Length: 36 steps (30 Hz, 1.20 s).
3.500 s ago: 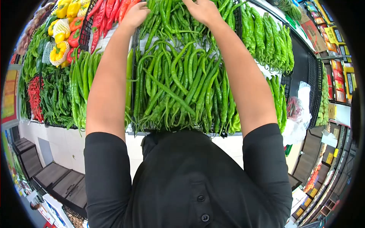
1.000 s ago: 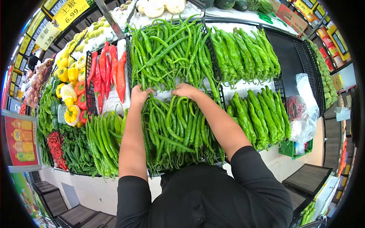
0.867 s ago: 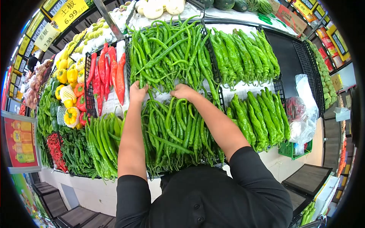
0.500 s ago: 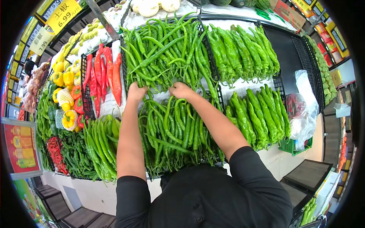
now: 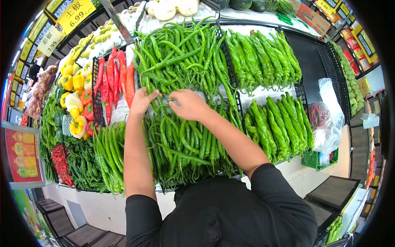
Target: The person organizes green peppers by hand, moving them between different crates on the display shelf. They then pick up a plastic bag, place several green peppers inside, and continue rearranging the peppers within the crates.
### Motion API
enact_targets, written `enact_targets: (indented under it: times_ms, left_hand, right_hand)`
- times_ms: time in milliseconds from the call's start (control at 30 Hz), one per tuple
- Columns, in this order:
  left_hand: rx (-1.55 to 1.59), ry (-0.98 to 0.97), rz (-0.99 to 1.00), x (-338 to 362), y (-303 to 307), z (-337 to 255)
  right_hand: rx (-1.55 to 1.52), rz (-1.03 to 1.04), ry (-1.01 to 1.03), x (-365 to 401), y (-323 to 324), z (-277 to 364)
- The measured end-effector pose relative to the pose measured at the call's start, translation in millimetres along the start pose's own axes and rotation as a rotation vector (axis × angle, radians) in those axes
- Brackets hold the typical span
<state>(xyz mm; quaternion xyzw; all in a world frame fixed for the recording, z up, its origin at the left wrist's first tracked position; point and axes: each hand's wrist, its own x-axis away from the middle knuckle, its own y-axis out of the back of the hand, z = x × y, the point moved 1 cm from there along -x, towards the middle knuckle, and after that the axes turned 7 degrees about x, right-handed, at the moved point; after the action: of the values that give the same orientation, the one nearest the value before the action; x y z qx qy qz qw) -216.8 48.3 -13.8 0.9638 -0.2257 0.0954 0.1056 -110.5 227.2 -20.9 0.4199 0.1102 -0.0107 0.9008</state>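
Note:
Long thin green chili peppers (image 5: 177, 53) lie heaped in the upper crate, and more chili peppers (image 5: 193, 140) fill the one below. My left hand (image 5: 140, 101) is at the lower left edge of the upper heap, closed on a green chili pepper, its thumb and finger by the stems. Close beside it, my right hand (image 5: 188, 105) is over the gap between the two heaps with its fingers bent together. What the right fingertips hold, if anything, is too small to make out.
Red peppers (image 5: 110, 78) stand in a crate on the left. Larger green peppers (image 5: 263, 57) lie in rows on the right, near a plastic bag (image 5: 329, 115) in a green basket (image 5: 321, 159). A metal post (image 5: 117, 20) rises at the upper left.
My right hand has moved left, closer to my left hand, and slightly down. My left hand has shifted only a little. The view has moved slightly.

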Motion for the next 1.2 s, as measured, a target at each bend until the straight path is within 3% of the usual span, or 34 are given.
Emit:
enact_targets:
  times_ms: [100, 233, 333, 400, 467, 567, 667, 700, 800, 933, 967, 1067, 1100, 1200]
  left_hand:
    - [0.076, -0.181, 0.004, -12.3, 6.7, -7.3]
    - [0.069, -0.259, -0.021, -18.7, 7.3, -43.2]
    - [-0.097, -0.197, -0.078, -35.9, 14.6, -61.8]
    - [-0.205, -0.173, 0.004, -47.3, 18.1, -74.1]
    - [-0.390, -0.099, 0.034, -73.0, 23.1, -73.4]
    - [-0.589, 0.034, 0.037, -108.5, 29.3, -64.3]
    - [-0.581, 0.116, 0.074, -113.5, 19.0, -58.0]
    - [-0.733, 0.119, 0.069, -101.0, 10.3, -68.9]
    - [-1.137, -0.251, -0.150, -119.2, 13.0, -27.2]
    - [-0.884, -0.280, -0.335, -87.9, 3.7, -31.5]
    - [-0.732, -0.425, -0.352, -78.1, 2.2, -27.8]
    - [-0.635, -0.651, -0.492, -54.0, -14.2, -11.1]
    - [-0.636, -0.663, -0.481, -41.3, -23.1, -9.8]
    - [-0.664, -0.369, -0.179, -2.4, -61.8, -8.9]
  right_hand:
    - [0.020, 0.178, -0.086, -24.3, -17.3, 17.9]
    - [-0.284, -0.045, -0.177, -48.2, -30.4, 22.0]
    - [-0.286, -0.182, -0.170, -69.6, -18.8, 21.4]
    - [-0.392, -0.252, -0.154, -94.4, -10.8, 7.9]
    - [-0.425, -0.168, -0.266, -119.4, 5.8, -2.6]
    - [-0.169, -0.182, -0.282, -142.3, 20.6, -24.0]
    - [0.030, -0.232, -0.291, -142.1, 19.8, -49.0]
    - [0.018, -0.203, -0.290, -135.6, 20.8, -50.4]
    - [-0.148, -0.276, -0.214, -100.8, 33.4, -48.4]
    - [-0.192, -0.579, -0.209, -20.0, 80.3, -49.9]
    - [-0.233, -0.668, -0.254, -3.2, 78.0, -74.6]
    - [-0.119, -0.484, -0.386, 53.4, 77.3, -83.8]
    - [-0.099, -0.445, -0.387, 67.9, 67.9, -89.7]
    - [-0.074, -0.325, -0.486, 87.2, 54.2, -104.8]
